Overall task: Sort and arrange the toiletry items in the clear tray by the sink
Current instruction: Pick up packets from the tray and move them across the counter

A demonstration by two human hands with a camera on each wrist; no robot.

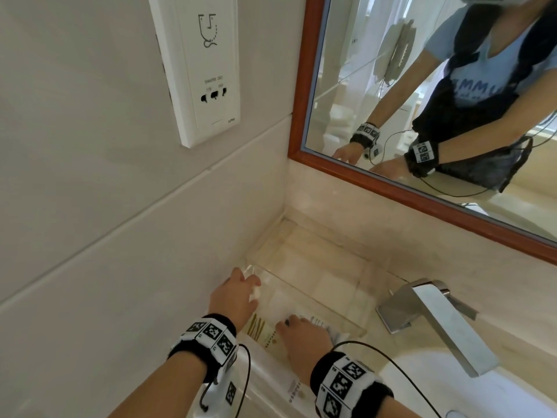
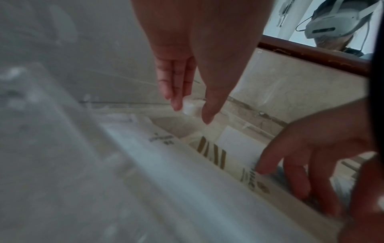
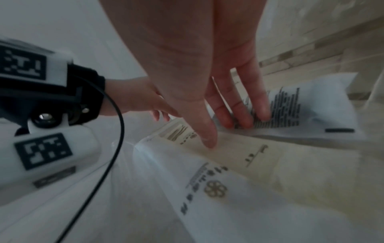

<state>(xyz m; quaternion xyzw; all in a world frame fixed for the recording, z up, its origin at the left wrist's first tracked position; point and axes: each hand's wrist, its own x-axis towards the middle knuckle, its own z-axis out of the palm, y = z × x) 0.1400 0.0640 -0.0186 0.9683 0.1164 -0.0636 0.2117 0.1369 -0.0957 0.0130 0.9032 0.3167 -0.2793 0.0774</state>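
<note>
A clear tray (image 1: 316, 267) sits in the counter corner by the wall. My left hand (image 1: 241, 294) is at its near left corner; in the left wrist view its straight fingers and thumb (image 2: 192, 111) pinch a small white item (image 2: 190, 105). My right hand (image 1: 301, 330) lies flat at the tray's near end. Its fingers (image 3: 239, 121) press a white packet with black print (image 3: 311, 111), and its thumb touches a cream packet with gold stripes (image 1: 259, 328). A white packet with a gold flower logo (image 3: 207, 189) lies nearer to me.
A chrome faucet (image 1: 437, 315) stands right of the tray over the white sink basin (image 1: 452, 393). A wood-framed mirror (image 1: 422, 116) hangs behind. The tiled wall with a shaver socket panel (image 1: 208, 70) bounds the left side.
</note>
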